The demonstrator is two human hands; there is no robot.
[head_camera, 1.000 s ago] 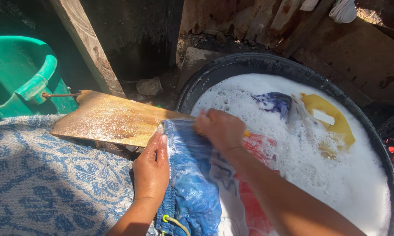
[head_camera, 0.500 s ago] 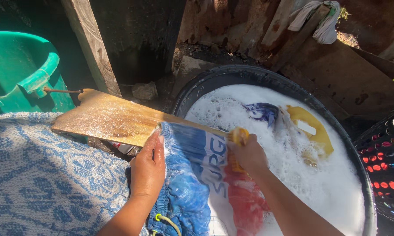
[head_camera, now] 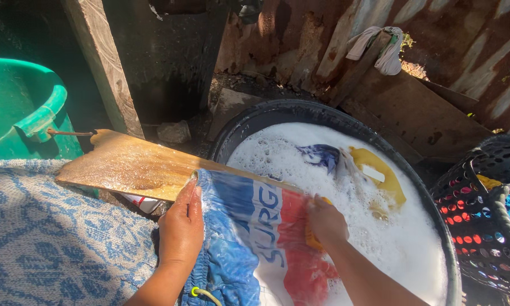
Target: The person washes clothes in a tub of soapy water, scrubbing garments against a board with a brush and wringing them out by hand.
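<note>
Currently my left hand (head_camera: 181, 229) presses flat, pinning the blue-red garment (head_camera: 255, 238) on the wooden board (head_camera: 136, 167); right hand (head_camera: 325, 221) clenches a yellow brush (head_camera: 313, 238). Scrub short strokes, cloth taut.

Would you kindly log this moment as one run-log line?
left hand: pressing blue shorts on wooden board | right hand: gripping yellow brush on shorts | black tub: sudsy

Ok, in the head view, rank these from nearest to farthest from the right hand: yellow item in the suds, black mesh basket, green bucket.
From the right hand:
1. Yellow item, up and right in the foam.
2. Black mesh basket, far right, outside the tub.
3. Green bucket, far left, beyond the wooden board.
</note>
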